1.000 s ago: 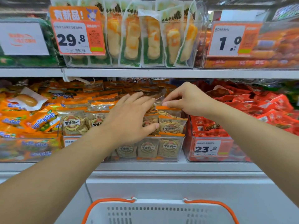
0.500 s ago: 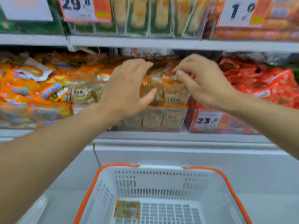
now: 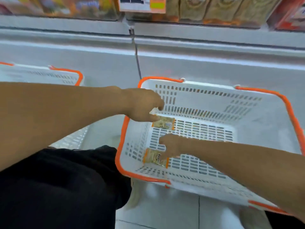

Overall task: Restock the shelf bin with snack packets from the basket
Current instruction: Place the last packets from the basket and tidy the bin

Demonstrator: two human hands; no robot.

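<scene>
A white basket with an orange rim [image 3: 287,111] stands on the floor below the shelf. Two tan snack packets with orange edges lie in its left half. My left hand [image 3: 145,104] reaches over the left rim, and its fingertips pinch the left end of the far packet [image 3: 165,123]. Lower down, my right hand [image 3: 170,145] has its fingers stretched onto the near packet [image 3: 153,158], touching its top. The shelf bin [image 3: 206,10], packed with matching packets, shows only as a strip along the top edge. The picture is blurred by motion.
A second white and orange basket [image 3: 66,75] sits on the floor to the left. My leg in black trousers [image 3: 57,187] fills the lower left beside the basket. An orange price tag [image 3: 142,4] hangs on the shelf edge [image 3: 214,30] above.
Both hands have left the shelf bin and dropped into the basket. The view has swung from the shelf down to the floor.
</scene>
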